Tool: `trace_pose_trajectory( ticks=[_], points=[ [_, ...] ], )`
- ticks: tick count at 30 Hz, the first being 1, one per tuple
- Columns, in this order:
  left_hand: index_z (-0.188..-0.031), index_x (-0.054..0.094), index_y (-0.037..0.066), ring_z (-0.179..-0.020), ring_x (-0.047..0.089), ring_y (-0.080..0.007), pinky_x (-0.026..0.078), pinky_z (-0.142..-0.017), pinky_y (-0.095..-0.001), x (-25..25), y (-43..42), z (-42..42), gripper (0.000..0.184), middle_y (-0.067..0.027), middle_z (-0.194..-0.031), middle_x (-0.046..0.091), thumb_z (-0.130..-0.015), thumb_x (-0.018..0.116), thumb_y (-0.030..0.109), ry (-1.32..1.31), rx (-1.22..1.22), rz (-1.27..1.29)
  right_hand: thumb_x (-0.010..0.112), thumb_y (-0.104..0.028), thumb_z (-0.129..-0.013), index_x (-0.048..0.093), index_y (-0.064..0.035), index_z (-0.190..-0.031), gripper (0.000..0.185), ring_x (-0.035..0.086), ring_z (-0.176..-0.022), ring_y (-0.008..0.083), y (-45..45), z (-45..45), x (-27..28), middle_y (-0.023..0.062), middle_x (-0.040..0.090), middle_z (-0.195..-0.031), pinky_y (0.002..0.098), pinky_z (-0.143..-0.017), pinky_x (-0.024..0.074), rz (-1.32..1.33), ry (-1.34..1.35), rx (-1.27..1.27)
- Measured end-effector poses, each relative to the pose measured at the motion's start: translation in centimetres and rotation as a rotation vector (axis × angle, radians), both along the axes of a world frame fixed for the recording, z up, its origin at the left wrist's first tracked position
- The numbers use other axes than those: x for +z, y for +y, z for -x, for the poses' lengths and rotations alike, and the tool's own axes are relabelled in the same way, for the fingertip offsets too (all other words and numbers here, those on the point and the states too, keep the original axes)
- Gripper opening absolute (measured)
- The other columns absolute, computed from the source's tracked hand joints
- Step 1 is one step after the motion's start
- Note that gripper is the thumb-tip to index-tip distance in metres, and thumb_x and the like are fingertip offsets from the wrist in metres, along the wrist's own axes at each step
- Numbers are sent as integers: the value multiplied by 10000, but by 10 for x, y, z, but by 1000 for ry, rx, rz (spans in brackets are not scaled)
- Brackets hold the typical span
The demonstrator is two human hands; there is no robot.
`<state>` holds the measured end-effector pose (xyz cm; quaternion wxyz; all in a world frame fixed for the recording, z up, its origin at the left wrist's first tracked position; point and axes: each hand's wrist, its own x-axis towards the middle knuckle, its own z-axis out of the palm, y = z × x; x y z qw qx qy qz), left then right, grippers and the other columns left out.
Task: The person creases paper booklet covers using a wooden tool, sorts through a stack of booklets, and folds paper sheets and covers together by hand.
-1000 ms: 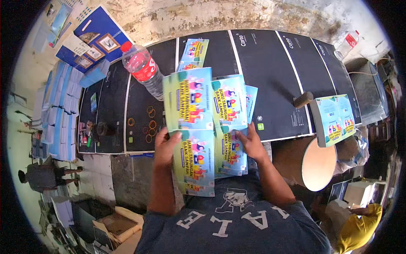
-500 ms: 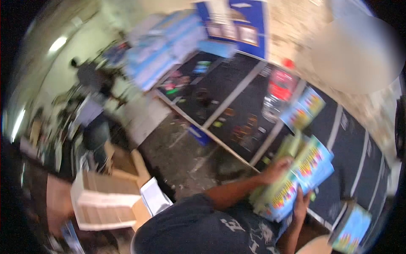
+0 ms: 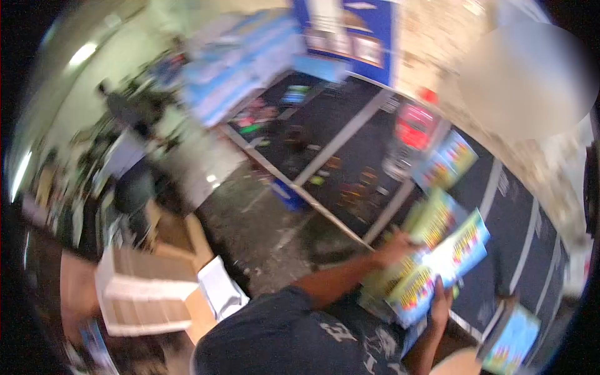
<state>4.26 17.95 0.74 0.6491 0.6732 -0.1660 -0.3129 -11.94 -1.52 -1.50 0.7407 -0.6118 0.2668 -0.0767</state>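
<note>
Several booklets with blue and yellow covers and colourful lettering are in front of my body, held between both hands. My left hand (image 3: 398, 247) is closed at the inner edge of a yellow-green booklet (image 3: 434, 219), its fingers partly blurred. Gripping the lower edge of an opened-out blue and yellow booklet (image 3: 415, 292) is my right hand (image 3: 441, 305), thumb on the cover and other fingers hidden behind. A glare spot whitens the middle of the covers. Just beyond, a similar booklet (image 3: 447, 159) lies on the black table (image 3: 481, 244).
A red-capped plastic bottle (image 3: 409, 140) stands near the wall. More booklets (image 3: 512, 337) are at the lower right. Small scattered items (image 3: 359, 197) lie on the table. Open cardboard boxes (image 3: 147, 290) are at the left, and a person (image 3: 128, 115) stands in the background.
The yellow-green booklet at my left hand has separated from the blue one, leaving a gap. My left hand has shifted slightly. The view has turned a little.
</note>
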Motion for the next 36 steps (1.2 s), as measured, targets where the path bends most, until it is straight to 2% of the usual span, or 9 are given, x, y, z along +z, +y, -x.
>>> trace_pose_trajectory(
  ticks=[3, 6, 10, 14, 17, 21, 28, 31, 36],
  points=[
    [-1096, 694, -2, -768, 688, -185, 556, -699, -355, 28, 51, -26, 310, -110, -913, 722, -956, 635, 268, 174, 60, 25, 638, -208, -949, 621, 6, -1194, 326, 621, -945, 164, -2, 8, 11, 65, 678, -1071, 329, -875, 483, 18, 159, -49],
    [-1088, 701, 4, -758, 672, -141, 546, -698, -320, 34, 23, -14, 273, -84, -924, 721, -944, 661, 232, 394, -14, 168, 657, -251, -943, 496, 27, -1341, 511, 557, -1144, 217, -7, 7, -12, 140, 578, -1265, 362, -1001, 436, 42, -3, 20],
    [-1028, 721, -17, -763, 646, -103, 515, -662, -286, 1, -15, 7, 287, -66, -893, 724, -900, 729, 240, 37, -28, -54, 742, -244, -884, 442, 43, -1396, 659, 451, -1281, 285, 16, -11, 13, 195, 363, -1416, 399, -1091, 381, 83, -197, 55],
    [-1066, 705, -24, -788, 659, -128, 533, -699, -286, 29, -3, 4, 247, -81, -931, 721, -904, 702, 163, -44, -12, -158, 747, -184, -870, 415, 50, -1400, 668, 461, -1274, 263, 13, -12, 24, 202, 399, -1394, 401, -1070, 402, 140, -131, 40],
    [-1204, 643, -28, -905, 662, -148, 535, -836, -303, 49, 47, -22, 328, -118, -1079, 696, -914, 673, 122, 76, 142, 51, 736, -156, -876, 343, 49, -1427, 707, 465, -1270, 244, 7, -9, 23, 195, 432, -1384, 389, -1061, 407, -208, -120, 20],
    [-1315, 574, -21, -1063, 615, -150, 494, -931, -297, 60, 41, -16, 431, -127, -1211, 648, -916, 669, 108, -66, 6, 193, 703, -128, -896, 273, 33, -1457, 724, 473, -1267, 236, 2, -8, 2, 175, 457, -1395, 383, -1080, 383, 139, -84, 129],
    [-1506, 308, -16, -1173, 556, -178, 465, -983, -301, 11, -26, 5, 813, -157, -1337, 567, -820, 745, -22, -111, 11, 131, 527, -507, -972, 424, 45, -1426, 722, 252, -1432, 350, 4, -4, 12, 244, 255, -1520, 446, -1180, 200, 185, -74, 104],
    [-1503, 311, -18, -1190, 549, -181, 463, -986, -303, 12, -20, 6, 815, -163, -1354, 557, -817, 751, -18, -157, -4, 89, 522, -502, -976, 420, 46, -1430, 719, 248, -1437, 341, 0, -6, -11, 252, 256, -1519, 444, -1177, 207, -103, -105, -3],
    [-1492, 350, 6, -1134, 578, -169, 473, -965, -304, 15, -17, 9, 700, -139, -1314, 590, -892, 707, 57, -260, -10, 73, 688, -254, -932, 471, 40, -1365, 566, 387, -1329, 273, 12, -15, 9, 177, 393, -1381, 393, -1117, 316, -11, -170, 44]
  ],
)
